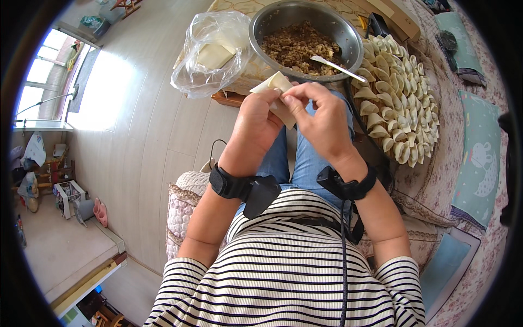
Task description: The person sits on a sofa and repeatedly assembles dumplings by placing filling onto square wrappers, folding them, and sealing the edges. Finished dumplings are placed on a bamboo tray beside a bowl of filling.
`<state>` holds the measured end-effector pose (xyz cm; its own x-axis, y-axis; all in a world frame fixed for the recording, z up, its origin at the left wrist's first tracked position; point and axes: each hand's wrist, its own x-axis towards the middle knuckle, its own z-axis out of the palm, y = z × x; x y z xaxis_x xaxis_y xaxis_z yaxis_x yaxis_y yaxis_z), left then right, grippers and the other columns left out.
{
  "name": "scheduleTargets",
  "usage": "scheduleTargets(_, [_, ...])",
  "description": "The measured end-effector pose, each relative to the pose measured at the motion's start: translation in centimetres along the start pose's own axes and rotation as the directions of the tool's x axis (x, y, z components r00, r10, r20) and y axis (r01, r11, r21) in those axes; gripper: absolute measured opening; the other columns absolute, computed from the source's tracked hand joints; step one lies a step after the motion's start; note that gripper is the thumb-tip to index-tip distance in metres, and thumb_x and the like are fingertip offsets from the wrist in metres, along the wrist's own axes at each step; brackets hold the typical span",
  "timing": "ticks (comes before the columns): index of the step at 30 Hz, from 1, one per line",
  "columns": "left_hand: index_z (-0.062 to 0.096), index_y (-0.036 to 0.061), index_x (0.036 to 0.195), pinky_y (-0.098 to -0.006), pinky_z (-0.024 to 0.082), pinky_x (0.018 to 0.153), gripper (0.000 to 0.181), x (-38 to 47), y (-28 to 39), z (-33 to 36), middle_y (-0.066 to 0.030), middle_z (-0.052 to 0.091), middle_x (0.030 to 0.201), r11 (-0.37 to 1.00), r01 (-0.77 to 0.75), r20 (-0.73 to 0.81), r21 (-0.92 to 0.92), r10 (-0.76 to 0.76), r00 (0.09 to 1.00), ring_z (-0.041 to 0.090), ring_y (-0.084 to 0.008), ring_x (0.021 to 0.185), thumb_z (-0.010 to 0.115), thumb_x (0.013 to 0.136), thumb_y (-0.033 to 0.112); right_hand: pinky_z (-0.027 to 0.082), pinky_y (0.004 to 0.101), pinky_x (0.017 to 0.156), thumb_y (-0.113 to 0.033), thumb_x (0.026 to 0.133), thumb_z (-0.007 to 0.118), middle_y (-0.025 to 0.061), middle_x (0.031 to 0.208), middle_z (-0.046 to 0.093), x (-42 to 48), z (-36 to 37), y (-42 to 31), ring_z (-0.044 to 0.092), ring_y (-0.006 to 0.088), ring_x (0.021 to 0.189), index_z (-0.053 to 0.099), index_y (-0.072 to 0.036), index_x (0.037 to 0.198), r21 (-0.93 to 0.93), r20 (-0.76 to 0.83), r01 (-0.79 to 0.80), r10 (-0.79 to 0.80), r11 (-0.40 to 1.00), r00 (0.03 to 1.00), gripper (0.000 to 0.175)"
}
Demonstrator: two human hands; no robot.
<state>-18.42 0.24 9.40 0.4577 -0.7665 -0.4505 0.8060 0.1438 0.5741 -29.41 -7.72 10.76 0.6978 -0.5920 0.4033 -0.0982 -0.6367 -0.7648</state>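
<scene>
My left hand (256, 122) holds pale dough wrappers (281, 80) above my lap, its thumb lying across them. The fingertips of my right hand (322, 118) pinch the near side of the same dough. One corner of it points up and another hangs down between the hands; whether it is one folded sheet or more, I cannot tell. Just beyond, a steel bowl (254, 39) holds brown minced filling (302, 45). A white-handled utensil (339, 68) rests in the filling, its handle over the rim. Left of the bowl, a clear plastic bag (184, 77) contains square wrappers (214, 56).
Folded wontons (400, 102) stand in rows on a round tray at the right, beside a floral sofa cover (441, 180). A cardboard box (394, 18) and a black object (378, 24) sit behind. A cable (344, 253) runs down my striped shirt from the right wrist strap.
</scene>
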Motion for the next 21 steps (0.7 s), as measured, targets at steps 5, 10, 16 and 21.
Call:
scheduleTargets(5, [0.052,-0.0083,0.119,-0.0395,0.053,0.09,0.029,0.2,-0.9,0.7,-0.0178,0.062,0.114,0.999,-0.023,-0.009,-0.025,0.023,1.0,0.064,-0.0273,0.102,0.043,0.094,0.003,0.05,0.0414,0.078,-0.008,0.078,0.073,0.0121,0.095,0.064,0.3,0.0,0.3,0.061,0.0326,0.087,0.059,-0.005,0.102,-0.249,-0.069,0.028,-0.047,0.968,0.996,0.029])
scheduleTargets(10, [0.056,-0.0041,0.116,-0.0367,0.053,0.087,0.025,0.8,-1.7,-0.4,-0.013,0.065,0.109,1.0,0.002,0.037,-0.025,-0.001,0.999,0.065,-0.0235,0.099,0.045,0.096,0.007,0.051,0.0383,0.076,-0.006,0.078,0.072,0.0112,0.093,0.063,0.2,0.6,0.8,0.061,0.0309,0.087,0.059,-0.005,0.104,-0.333,-0.025,0.085,-0.099,0.939,0.995,0.029])
scheduleTargets(16, [0.057,0.0003,0.106,-0.0352,0.053,0.079,0.022,1.3,0.3,-1.2,-0.0099,0.065,0.097,0.982,0.176,0.16,-0.076,-0.162,0.974,0.065,-0.0212,0.09,0.047,0.098,0.018,0.05,0.0378,0.08,-0.002,0.078,0.063,0.0107,0.092,0.06,0.2,0.5,1.0,0.058,0.0292,0.089,0.061,-0.002,0.087,-0.398,0.057,0.309,-0.312,0.864,0.948,0.009])
scheduleTargets(21, [0.056,-0.0015,0.111,-0.0399,0.052,0.083,0.025,1.8,0.7,-0.8,-0.0122,0.064,0.104,0.977,0.183,0.093,-0.111,-0.174,0.98,0.063,-0.0253,0.094,0.046,0.099,0.018,0.049,0.0369,0.086,0.001,0.074,0.06,0.0107,0.096,0.06,0.0,0.5,0.9,0.056,0.028,0.096,0.065,0.001,0.088,-0.324,0.168,0.401,-0.364,0.857,0.916,0.015])
